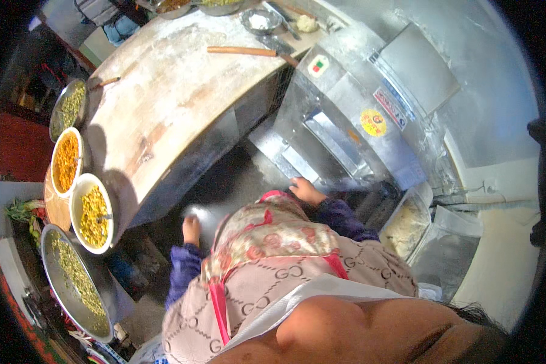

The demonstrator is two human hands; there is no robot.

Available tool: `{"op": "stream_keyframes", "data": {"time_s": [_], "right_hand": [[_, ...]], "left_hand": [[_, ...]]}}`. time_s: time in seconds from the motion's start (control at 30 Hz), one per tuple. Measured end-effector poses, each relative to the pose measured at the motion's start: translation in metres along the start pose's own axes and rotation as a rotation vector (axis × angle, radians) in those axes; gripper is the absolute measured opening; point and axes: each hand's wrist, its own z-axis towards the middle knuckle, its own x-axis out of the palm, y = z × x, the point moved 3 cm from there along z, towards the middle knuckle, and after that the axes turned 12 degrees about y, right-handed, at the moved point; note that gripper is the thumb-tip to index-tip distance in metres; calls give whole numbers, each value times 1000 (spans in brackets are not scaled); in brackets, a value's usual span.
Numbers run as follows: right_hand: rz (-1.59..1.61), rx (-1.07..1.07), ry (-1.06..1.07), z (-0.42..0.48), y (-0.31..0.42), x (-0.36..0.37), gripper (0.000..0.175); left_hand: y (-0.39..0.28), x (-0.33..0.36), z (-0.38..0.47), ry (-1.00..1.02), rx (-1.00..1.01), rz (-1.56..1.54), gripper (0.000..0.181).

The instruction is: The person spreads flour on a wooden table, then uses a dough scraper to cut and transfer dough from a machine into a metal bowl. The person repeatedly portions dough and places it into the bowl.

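Observation:
My left hand [192, 230] hangs low in front of the apron [259, 232], beside the floured worktable [173, 104]; a bright, blurred spot lies close to its fingers, and I cannot tell whether it holds anything. Near the metal machine's lower part, my right hand [307, 190] has its fingers bent; a small dark patch shows at the fingertips, and its grip is unclear. On the table lies a wooden rolling pin [241, 51]. A metal bowl of white powder [260, 21] stands by a lump of dough [306, 23].
Left, bowls hold orange filling [66, 157], yellow filling [93, 217] and chopped green filling [77, 277]. A metal machine [341, 118] with a red and green switch [318, 66] adjoins the table. A bin [407, 223] stands at right.

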Motion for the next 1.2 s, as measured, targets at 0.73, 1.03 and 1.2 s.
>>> {"op": "stream_keyframes", "data": {"time_s": [0.73,1.03,1.2], "right_hand": [[-689,176,-750,510,100,-377,24],[-950,-393,-463,510,180,-357,11],[8,-720,-241,478,285,-262,15]], "left_hand": [[21,36,-37,-450,-193,-218,29],[77,69,-38,-306,-98,-512,24],[-54,-18,6,-435,21,-225,24]]}}
